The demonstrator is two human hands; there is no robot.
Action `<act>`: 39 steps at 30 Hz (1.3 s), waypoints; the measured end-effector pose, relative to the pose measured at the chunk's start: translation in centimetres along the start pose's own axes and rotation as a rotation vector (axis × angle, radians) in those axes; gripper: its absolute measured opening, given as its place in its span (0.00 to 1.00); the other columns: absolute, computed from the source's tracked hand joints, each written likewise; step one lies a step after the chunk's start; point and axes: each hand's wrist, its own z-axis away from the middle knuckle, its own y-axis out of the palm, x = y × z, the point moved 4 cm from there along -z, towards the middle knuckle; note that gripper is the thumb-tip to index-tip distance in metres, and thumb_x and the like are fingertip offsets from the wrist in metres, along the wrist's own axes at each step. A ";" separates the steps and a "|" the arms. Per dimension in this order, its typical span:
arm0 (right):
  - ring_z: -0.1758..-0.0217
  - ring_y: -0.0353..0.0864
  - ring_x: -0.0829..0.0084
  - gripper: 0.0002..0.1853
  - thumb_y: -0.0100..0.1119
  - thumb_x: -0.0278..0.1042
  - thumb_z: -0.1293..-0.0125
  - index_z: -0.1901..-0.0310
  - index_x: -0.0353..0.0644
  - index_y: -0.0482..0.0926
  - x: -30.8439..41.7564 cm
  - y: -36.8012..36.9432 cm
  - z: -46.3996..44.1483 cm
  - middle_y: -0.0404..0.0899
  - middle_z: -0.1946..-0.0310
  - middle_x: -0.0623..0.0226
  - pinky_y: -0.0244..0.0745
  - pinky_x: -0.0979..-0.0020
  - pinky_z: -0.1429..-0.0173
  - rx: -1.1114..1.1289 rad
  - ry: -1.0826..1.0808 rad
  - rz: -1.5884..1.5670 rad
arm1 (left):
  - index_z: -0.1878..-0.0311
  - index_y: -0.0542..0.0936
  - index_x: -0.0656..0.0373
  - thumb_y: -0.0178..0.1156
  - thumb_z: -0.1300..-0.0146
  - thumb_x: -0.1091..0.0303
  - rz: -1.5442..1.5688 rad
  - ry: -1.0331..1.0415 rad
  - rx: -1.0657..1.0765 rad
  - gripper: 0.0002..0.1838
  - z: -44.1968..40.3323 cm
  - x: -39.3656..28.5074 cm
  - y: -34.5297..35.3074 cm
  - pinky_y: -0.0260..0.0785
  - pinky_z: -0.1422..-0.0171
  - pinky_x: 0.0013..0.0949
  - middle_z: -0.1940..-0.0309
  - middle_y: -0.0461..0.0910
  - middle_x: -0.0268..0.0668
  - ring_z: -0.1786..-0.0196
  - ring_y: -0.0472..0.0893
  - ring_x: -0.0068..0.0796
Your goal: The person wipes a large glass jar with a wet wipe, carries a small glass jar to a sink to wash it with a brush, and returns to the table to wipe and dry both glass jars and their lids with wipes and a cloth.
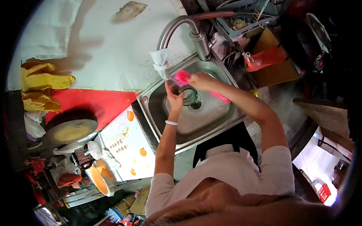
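Note:
Over a steel sink (211, 122), my left hand (175, 98) has its fingers around a round greenish glass jar (189, 96), its opening turned up and to the side. My right hand (200, 81) grips a pink brush (182, 77), whose pink handle shows below the wrist. The brush's pink head is close to the jar and just beside the faucet's outlet. A curved steel faucet (179, 23) stands at the sink's far edge, with a white cloth (160, 60) wrapped on its spout. The drain shows beneath the jar.
Yellow gloves (49, 81) hang at the left. Below them stands a round wooden board (73, 131). A white panel with orange prints (128, 145) borders the sink's left side. A grey basket (245, 26) and a cardboard box (277, 75) are at the upper right.

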 end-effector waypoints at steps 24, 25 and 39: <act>0.82 0.72 0.56 0.15 0.48 0.37 0.40 0.54 0.42 0.73 -1.8 9.1 10.3 0.68 0.81 0.47 0.64 0.62 0.77 -0.549 0.230 -0.516 | 0.68 0.73 0.61 0.45 0.51 0.69 0.612 -0.583 -0.482 0.10 0.0 8.9 3.3 0.68 0.72 0.34 0.72 0.73 0.36 0.72 0.74 0.30; 0.81 0.73 0.55 0.15 0.48 0.37 0.40 0.54 0.42 0.73 -1.2 8.5 10.4 0.68 0.80 0.46 0.64 0.62 0.76 -0.603 0.281 -0.479 | 0.68 0.73 0.61 0.45 0.51 0.69 0.608 -0.586 -0.482 0.10 0.1 8.2 3.1 0.68 0.72 0.34 0.72 0.73 0.36 0.72 0.74 0.30; 0.71 0.75 0.52 0.13 0.48 0.40 0.41 0.67 0.37 0.76 -2.7 1.9 0.7 0.72 0.78 0.47 0.66 0.60 0.70 -0.529 0.195 -0.261 | 0.65 0.74 0.62 0.45 0.53 0.70 0.478 -0.630 -0.379 0.13 -0.6 6.7 0.9 0.71 0.62 0.43 0.66 0.72 0.37 0.62 0.75 0.37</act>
